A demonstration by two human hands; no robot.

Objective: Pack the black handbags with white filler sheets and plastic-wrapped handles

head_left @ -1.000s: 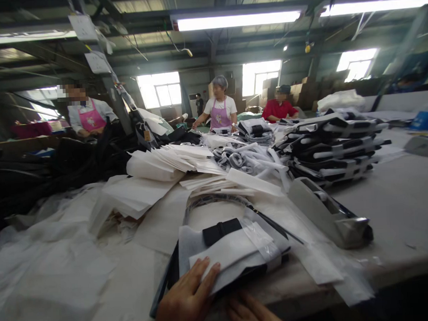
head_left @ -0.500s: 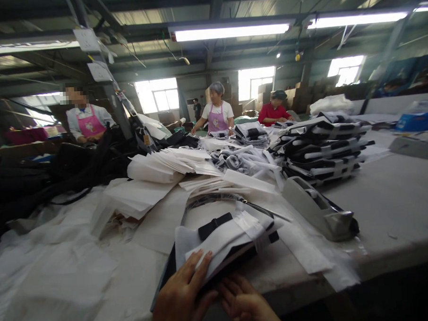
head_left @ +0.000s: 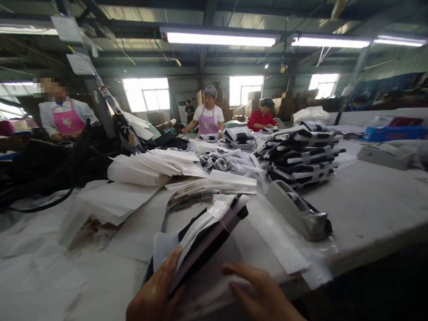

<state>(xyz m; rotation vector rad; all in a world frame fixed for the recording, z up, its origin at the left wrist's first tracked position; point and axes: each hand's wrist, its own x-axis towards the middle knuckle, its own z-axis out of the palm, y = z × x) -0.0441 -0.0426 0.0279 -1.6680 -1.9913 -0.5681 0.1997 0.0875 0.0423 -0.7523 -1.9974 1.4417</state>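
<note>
The bag is on the table, right in front of you. Your left hand is on its near end. Your right hand is to the right of it, not touching. The strap loops behind the bag. Loose sheets lie to your left. Behind the bag and a bit left is the paper heap, with strips farther back to its right. The tape holder is right of the bag, and a pile of bags is just behind the tape holder. A box is farther back on the right.
</note>
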